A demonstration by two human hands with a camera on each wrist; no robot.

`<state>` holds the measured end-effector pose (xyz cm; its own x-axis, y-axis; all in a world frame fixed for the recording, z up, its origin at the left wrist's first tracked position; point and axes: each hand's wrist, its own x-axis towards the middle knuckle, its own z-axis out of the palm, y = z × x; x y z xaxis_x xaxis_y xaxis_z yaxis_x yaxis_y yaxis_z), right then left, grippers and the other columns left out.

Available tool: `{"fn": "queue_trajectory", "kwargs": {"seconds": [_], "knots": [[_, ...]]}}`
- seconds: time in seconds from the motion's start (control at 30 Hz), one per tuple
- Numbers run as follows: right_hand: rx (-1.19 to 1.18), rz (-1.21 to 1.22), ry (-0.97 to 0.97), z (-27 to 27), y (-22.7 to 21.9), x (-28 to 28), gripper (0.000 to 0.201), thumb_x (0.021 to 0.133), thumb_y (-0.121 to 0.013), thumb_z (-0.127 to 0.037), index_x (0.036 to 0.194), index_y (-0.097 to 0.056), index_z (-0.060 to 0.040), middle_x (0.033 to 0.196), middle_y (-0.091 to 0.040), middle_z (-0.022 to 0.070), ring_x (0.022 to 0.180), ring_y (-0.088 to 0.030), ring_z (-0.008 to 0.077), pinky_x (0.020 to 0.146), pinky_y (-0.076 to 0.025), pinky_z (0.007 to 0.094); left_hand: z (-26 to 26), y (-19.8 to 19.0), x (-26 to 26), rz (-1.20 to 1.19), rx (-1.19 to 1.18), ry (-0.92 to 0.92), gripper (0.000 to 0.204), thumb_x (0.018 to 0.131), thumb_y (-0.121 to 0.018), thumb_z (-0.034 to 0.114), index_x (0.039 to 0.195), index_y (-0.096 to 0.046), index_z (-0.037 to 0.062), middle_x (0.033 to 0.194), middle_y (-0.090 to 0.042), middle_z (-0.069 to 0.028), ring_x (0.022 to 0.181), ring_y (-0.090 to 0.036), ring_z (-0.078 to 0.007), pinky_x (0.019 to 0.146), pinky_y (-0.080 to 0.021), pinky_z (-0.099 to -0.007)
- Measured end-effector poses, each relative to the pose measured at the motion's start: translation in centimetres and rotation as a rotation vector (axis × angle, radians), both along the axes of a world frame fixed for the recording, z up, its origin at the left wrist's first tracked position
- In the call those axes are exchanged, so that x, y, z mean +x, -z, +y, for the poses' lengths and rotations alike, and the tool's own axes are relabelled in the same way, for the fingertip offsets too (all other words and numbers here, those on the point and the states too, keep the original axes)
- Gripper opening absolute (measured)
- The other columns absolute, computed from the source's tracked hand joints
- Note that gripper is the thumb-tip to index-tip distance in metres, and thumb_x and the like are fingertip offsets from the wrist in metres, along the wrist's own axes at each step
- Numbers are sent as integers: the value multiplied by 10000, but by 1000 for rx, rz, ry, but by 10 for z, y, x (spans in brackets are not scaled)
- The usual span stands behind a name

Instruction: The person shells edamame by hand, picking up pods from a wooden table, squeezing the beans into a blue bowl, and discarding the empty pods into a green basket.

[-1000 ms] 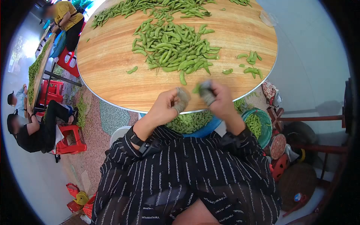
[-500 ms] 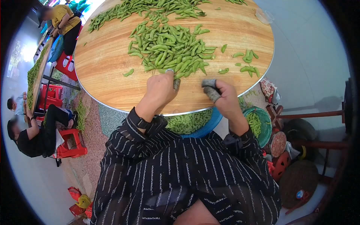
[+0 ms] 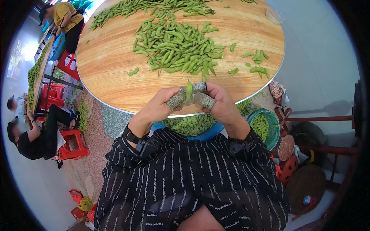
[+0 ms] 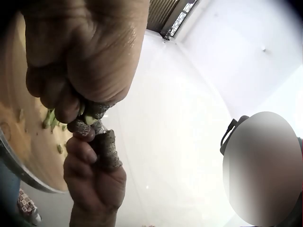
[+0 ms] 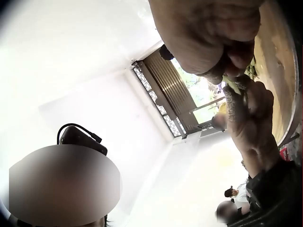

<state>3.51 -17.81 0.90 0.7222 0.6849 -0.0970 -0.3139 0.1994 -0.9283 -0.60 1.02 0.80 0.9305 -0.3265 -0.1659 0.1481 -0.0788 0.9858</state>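
In the head view a green soybean pod [image 3: 189, 91] stands upright between my two hands, over the near edge of the round wooden table [image 3: 111, 86]. My left hand [image 3: 158, 104] pinches it between a thumb and finger wrapped in grey speckled covers. From the other side my right hand [image 3: 224, 104], its thumb and forefinger wrapped alike, pinches the pod's lower part. The left wrist view shows both sets of fingertips meeting round the pod [image 4: 90, 119]. A heap of soybean pods [image 3: 175, 46] lies just beyond my hands.
More pods [image 3: 150, 5] spread along the table's far side; several loose ones [image 3: 259, 57] lie right. Below the near edge sits a blue basin [image 3: 212, 133] of shelled-looking green pieces. A green basket [image 3: 273, 131] of pods stands right. People sit at another table [image 3: 38, 82] on the left.
My left hand reached to the heap, took a pod and came back toward me. The right hand moved left to meet it. A loose pod now lies right of the heap.
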Motion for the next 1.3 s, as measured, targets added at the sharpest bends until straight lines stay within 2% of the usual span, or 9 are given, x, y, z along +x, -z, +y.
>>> {"fn": "queue_trajectory", "kwargs": {"seconds": [0.37,0.53,0.67,0.73,0.97,1.03,1.13,1.27,1.3], "knots": [[-13,0,0,2,2,-5,85,816,-535,-54,898,-550,-33,741,-517,-52,630,-438,20,539,-352,170,-3,0,-2,-79,71,-5,84,823,-490,88,826,-497,5,644,-458,-8,602,-432,-71,538,-369,-219],[13,9,19,3,1,-6,105,814,-534,-38,916,-553,-28,786,-537,-48,672,-455,21,572,-362,170,-4,2,0,-446,259,-15,104,808,-508,100,813,-510,-4,625,-488,-63,560,-466,-136,518,-384,-252],[2,-5,11,2,4,-7,101,810,-540,-44,909,-553,-32,763,-531,-52,652,-448,22,559,-357,170,-3,-1,-1,-410,289,4,86,791,-511,78,812,-506,-5,626,-490,-80,555,-473,-162,523,-386,-260],[-6,12,4,3,5,-7,97,808,-543,-46,904,-553,-35,751,-528,-54,637,-442,21,548,-352,169,-5,-9,-2,-341,278,45,97,759,-517,44,834,-490,-12,635,-490,-150,592,-497,-255,561,-398,-312],[116,154,87,4,12,-5,48,808,-552,-62,851,-546,-43,692,-506,-47,568,-415,21,491,-329,172,-15,-15,-4,-398,330,-5,149,754,-536,65,871,-471,-1,665,-523,-167,616,-530,-304,546,-408,-335],[106,143,108,5,9,-4,42,810,-550,-66,845,-543,-42,689,-506,-44,568,-418,22,492,-331,172,-21,-18,-11,-576,841,-132,171,747,-555,84,873,-455,24,682,-545,-162,632,-549,-328,535,-420,-359],[24,41,119,7,11,-8,39,814,-546,-68,843,-541,-41,687,-508,-40,569,-421,23,497,-337,174,-19,-4,-10,-761,945,-105,187,735,-577,101,853,-448,35,690,-561,-160,634,-556,-346,514,-422,-374],[23,-77,124,8,16,-11,44,815,-541,-54,850,-540,-28,712,-519,-34,617,-451,37,540,-367,187,-19,19,-9,-762,533,-192,144,772,-557,123,837,-467,32,643,-543,-126,534,-532,-292,483,-405,-337],[2,-151,117,8,16,-11,50,812,-541,-45,855,-539,-20,724,-525,-30,640,-466,46,561,-382,196,-20,19,-12,-581,357,-216,140,795,-544,145,828,-474,29,629,-529,-100,516,-512,-235,476,-396,-307]]}}
